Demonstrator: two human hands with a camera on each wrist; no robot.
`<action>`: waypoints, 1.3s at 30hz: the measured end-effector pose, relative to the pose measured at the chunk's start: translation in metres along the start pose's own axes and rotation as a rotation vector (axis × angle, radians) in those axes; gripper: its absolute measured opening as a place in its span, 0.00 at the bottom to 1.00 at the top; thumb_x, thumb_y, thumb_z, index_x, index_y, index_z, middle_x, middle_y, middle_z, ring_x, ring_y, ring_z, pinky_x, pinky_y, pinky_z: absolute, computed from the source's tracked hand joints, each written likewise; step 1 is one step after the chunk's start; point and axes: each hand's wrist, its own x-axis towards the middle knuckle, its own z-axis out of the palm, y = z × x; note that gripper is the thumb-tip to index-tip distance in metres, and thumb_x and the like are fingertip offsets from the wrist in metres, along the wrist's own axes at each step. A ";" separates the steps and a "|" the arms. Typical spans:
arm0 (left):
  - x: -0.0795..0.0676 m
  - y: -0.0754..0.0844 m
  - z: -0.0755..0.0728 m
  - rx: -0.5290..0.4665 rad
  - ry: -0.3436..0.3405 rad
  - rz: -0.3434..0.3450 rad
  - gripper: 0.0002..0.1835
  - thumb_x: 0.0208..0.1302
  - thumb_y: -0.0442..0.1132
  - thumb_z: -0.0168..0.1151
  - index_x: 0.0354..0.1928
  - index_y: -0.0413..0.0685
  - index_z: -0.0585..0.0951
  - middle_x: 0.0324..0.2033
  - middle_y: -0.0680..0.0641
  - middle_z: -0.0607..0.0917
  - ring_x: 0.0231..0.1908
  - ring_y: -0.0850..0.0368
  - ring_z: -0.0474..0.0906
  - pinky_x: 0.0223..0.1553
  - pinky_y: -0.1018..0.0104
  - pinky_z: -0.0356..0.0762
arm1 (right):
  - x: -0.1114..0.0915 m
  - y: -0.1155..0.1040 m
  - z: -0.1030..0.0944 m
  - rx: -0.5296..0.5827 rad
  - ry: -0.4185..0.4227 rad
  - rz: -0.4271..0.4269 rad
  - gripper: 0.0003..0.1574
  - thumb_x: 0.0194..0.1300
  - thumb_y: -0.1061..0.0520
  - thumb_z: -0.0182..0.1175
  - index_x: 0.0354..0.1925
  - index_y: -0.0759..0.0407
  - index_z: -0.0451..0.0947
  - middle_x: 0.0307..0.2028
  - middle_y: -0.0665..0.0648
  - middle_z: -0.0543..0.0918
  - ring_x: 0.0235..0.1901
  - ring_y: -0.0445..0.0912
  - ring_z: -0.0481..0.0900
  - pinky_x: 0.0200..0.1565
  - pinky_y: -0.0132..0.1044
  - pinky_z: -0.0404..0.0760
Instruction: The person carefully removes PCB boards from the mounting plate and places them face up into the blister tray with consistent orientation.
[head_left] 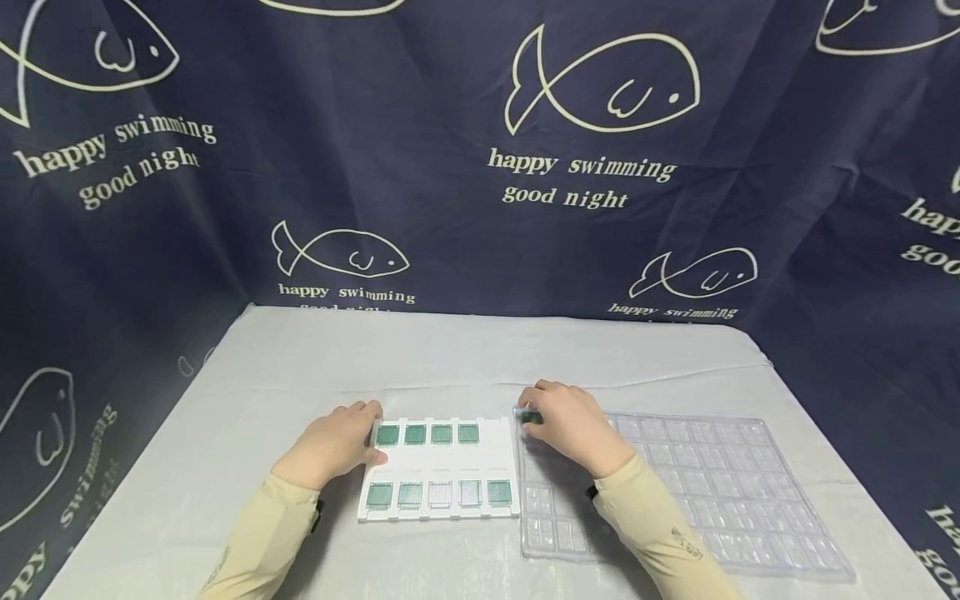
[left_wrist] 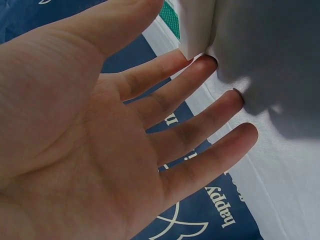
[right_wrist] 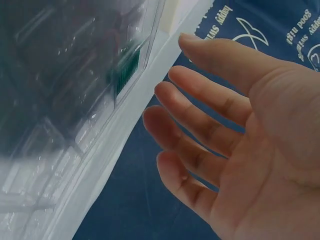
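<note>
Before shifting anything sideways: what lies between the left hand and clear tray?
The white rack with two rows of square pieces; the head view shows it.

Navy backdrop [head_left: 450,125] | pale fish prints [head_left: 603,82] | "happy swimming" lettering [head_left: 582,164] | white tablecloth [head_left: 450,358]

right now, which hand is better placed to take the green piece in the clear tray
Probably the right hand: it is at the far left corner of the clear tray, by the green piece. The left hand touches the opposite end of the white tray.
</note>
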 end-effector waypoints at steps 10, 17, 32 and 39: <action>-0.002 0.001 -0.003 0.002 -0.007 0.008 0.30 0.53 0.46 0.77 0.54 0.41 0.76 0.39 0.47 0.81 0.38 0.48 0.78 0.43 0.48 0.80 | 0.001 -0.014 0.007 -0.027 0.048 -0.058 0.18 0.58 0.51 0.75 0.46 0.52 0.85 0.38 0.50 0.87 0.37 0.48 0.87 0.40 0.44 0.85; -0.001 0.000 -0.001 0.008 -0.004 0.011 0.31 0.53 0.47 0.77 0.55 0.40 0.76 0.40 0.46 0.82 0.39 0.48 0.79 0.44 0.47 0.81 | 0.001 -0.023 0.009 -0.036 0.062 -0.075 0.18 0.59 0.50 0.74 0.47 0.51 0.85 0.40 0.49 0.87 0.39 0.47 0.87 0.42 0.43 0.86; -0.001 -0.001 -0.001 0.009 0.003 0.014 0.29 0.53 0.46 0.77 0.53 0.42 0.76 0.38 0.48 0.81 0.37 0.49 0.78 0.42 0.48 0.80 | 0.009 -0.047 0.021 -0.006 0.070 -0.133 0.21 0.60 0.50 0.74 0.50 0.51 0.84 0.43 0.50 0.87 0.41 0.47 0.87 0.44 0.45 0.86; 0.000 -0.001 0.001 0.010 0.008 0.019 0.29 0.53 0.46 0.78 0.52 0.42 0.76 0.37 0.48 0.81 0.37 0.50 0.78 0.41 0.49 0.80 | 0.009 -0.054 0.026 -0.019 0.074 -0.158 0.20 0.60 0.51 0.74 0.50 0.52 0.84 0.42 0.49 0.87 0.39 0.46 0.86 0.42 0.42 0.86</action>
